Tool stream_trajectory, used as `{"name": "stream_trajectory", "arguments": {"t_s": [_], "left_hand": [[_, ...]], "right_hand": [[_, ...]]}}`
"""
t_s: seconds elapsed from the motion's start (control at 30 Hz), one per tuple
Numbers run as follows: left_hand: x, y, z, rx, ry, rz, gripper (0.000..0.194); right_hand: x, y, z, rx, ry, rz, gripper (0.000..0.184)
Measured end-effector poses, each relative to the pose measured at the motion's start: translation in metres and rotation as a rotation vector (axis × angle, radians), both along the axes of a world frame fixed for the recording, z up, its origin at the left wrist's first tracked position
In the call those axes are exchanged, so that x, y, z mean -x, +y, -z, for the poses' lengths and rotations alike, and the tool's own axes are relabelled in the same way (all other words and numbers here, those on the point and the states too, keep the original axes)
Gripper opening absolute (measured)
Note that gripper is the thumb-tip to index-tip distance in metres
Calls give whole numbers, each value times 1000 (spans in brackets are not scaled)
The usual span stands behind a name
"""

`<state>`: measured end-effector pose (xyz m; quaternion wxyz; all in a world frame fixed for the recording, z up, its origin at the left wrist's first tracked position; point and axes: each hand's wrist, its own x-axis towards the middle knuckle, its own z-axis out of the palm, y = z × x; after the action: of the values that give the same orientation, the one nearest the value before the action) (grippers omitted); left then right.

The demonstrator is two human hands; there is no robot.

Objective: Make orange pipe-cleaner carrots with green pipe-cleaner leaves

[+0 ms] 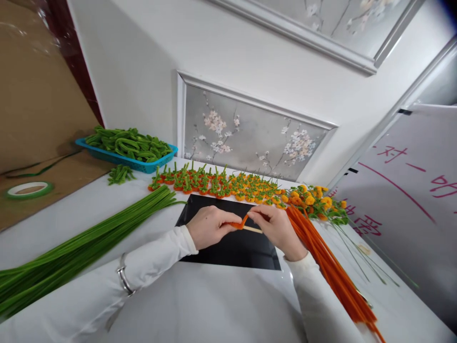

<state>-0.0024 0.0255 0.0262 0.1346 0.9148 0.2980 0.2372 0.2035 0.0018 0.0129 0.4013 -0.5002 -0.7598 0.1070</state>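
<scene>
Above a black mat (228,252) my two hands meet around an orange pipe cleaner (243,222) and a thin pale stick (253,229). My left hand (210,226) pinches the pipe cleaner where it is wrapped at the stick's left end. With thumb and forefinger, my right hand (273,226) grips the pipe cleaner's raised end; the stick's right end reaches that hand. Green pipe cleaners (107,233) lie in a long bundle to the left, and orange pipe cleaners (324,257) lie bundled beside my right forearm.
Rows of small orange and green pieces (203,183) and yellow ones (253,186) line the back. Yellow flowers (310,197) with thin stems are heaped at right. A blue basket (143,165) holds green loops; green tape (30,189) lies on cardboard. Framed panels back the table.
</scene>
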Motion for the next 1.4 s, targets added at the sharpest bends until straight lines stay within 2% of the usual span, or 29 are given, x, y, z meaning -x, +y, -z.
{"name": "stream_trajectory", "arguments": {"t_s": [0.13,0.3,0.4,0.6,0.73,0.93,1.13,1.23,1.4], "left_hand": [[-1,-2,0,69,-84,7,19],[-2,-1,3,170,-190,-30,27],[-2,2,5,169,-213,-70,33],[-1,6,3,274,-238,22,26],[-1,7,3,291,-245,6,29],[1,7,6,159,-190,-39,28],[2,8,9,-13,-118,-38,29],[3,11,10,27,-79,-7,30],[5,16,10,139,-129,56,30]], "right_hand": [[-8,6,8,187,-54,-125,30],[-5,2,9,268,-78,-179,28],[0,-3,7,242,-140,-200,32],[3,-9,3,217,-192,-188,34],[3,-10,2,212,-205,-196,34],[9,-20,-7,164,-290,-228,32],[13,-29,-18,39,-320,-194,28],[11,-29,-19,36,-325,-189,29],[9,-30,-19,50,-319,-196,30]]}}
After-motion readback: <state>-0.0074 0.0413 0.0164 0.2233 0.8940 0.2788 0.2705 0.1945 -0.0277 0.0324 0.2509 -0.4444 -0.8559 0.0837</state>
